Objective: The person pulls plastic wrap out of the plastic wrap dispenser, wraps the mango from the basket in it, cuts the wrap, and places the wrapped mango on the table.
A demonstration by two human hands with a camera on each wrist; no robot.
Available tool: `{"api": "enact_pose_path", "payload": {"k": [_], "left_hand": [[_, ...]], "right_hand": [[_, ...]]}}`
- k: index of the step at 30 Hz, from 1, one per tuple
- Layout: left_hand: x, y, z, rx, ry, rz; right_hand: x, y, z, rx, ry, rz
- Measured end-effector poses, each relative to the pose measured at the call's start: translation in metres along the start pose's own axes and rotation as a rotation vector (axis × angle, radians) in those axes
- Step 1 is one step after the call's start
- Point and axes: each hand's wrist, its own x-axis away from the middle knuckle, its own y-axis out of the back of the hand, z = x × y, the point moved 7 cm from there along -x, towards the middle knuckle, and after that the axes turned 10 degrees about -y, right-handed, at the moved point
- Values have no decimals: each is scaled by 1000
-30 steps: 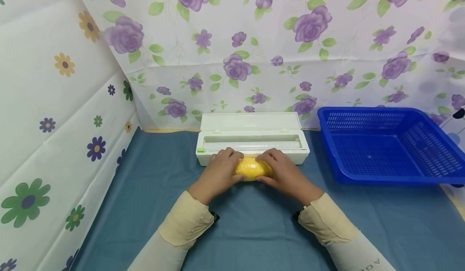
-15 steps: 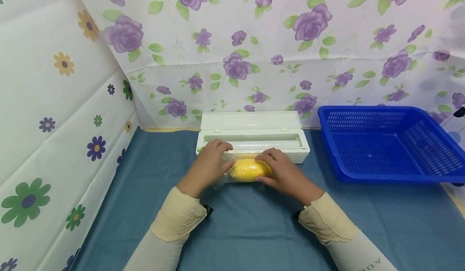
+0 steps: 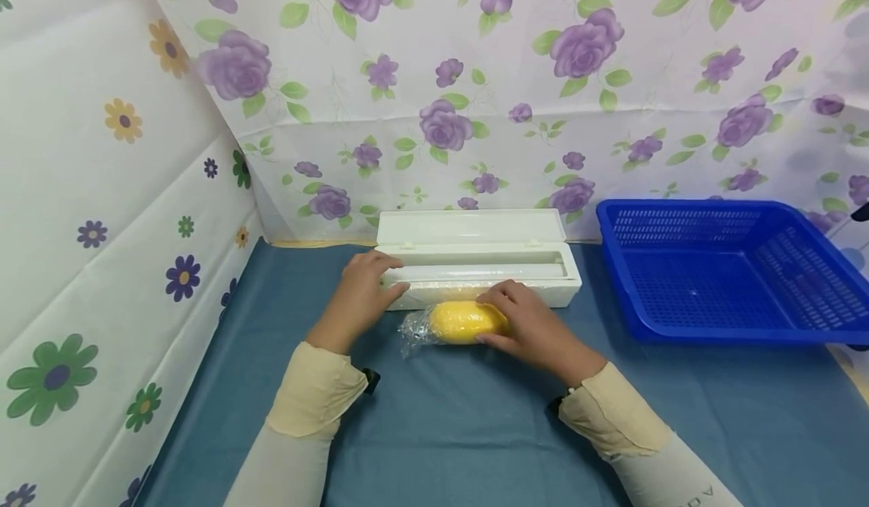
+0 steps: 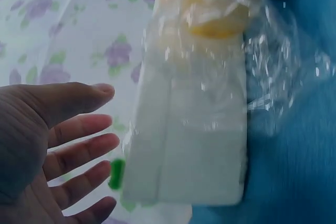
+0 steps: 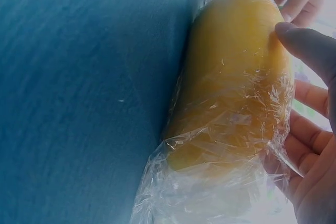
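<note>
A smooth, oblong yellow fruit [image 3: 465,322] in crinkled cling film [image 5: 210,182] lies in front of a white cling film dispenser [image 3: 475,294]. My right hand [image 3: 532,330] holds the fruit at its right end, thumb on the near side and fingers on the far side. Loose film bunches out beyond the fruit's left end. At the dispenser's left end is my left hand [image 3: 360,292], its fingers spread and holding nothing. The dispenser's lid [image 3: 468,228] stands raised at the back, with a film roll [image 3: 482,271] inside. A green slider [image 4: 116,174] shows near the left fingertips.
A blue plastic basket [image 3: 720,333] with perforated sides stands at the right. Blue-green cloth [image 3: 448,431] covers the table. Floral sheeting [image 3: 434,77] hangs behind, and another flowered sheet [image 3: 81,190] lines the left side.
My left hand has let go of the fruit and moved left to the dispenser's end, uncovering the loose film. My right hand has stayed on the fruit.
</note>
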Motion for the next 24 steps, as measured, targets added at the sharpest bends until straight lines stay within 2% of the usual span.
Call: {"api": "enact_pose_path", "payload": {"k": [6,13,19,24], "left_hand": [[2,2,16,51,41,23],[3,2,26,97,67,15],[5,2,29,148,54,9],[5,5,29,149,49,3]], "right_hand": [[0,1,2,2,0,-2],[-4,4,6,-12,-9,5],[-16,5,24,-30,0,74],[-31,0,41,10,44,143]]}}
